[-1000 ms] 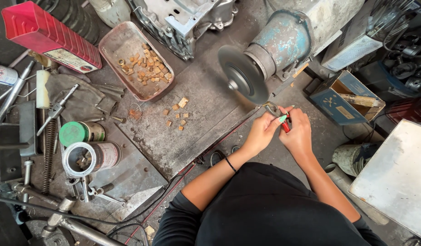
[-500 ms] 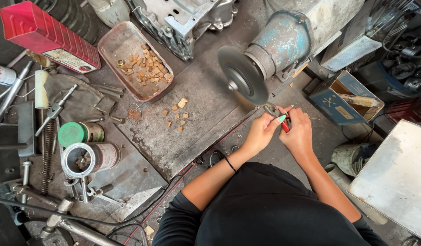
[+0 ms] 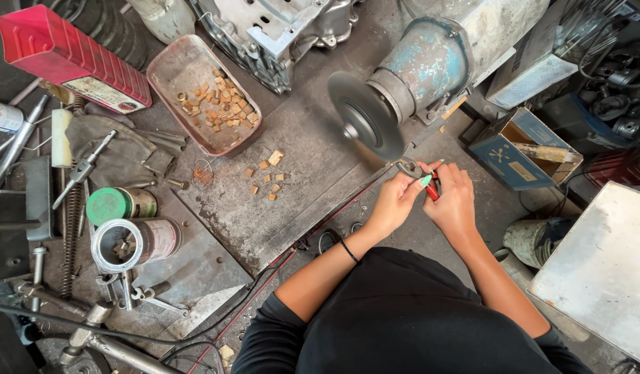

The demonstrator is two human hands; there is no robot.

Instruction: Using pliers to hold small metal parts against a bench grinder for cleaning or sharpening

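While both hands clamp the pliers (image 3: pixel 418 173), left hand (image 3: pixel 396 201) beside right hand (image 3: pixel 453 201), keep fingertips behind the jaws, clear of the grinding disc (image 3: pixel 365 125) just beyond.

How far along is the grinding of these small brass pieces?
Done: unclear; many pieces lie in the pink tray. In hand: both hands, left hand and right hand, hold pliers at the grinding disc. Left: loose brass pieces on the bench.
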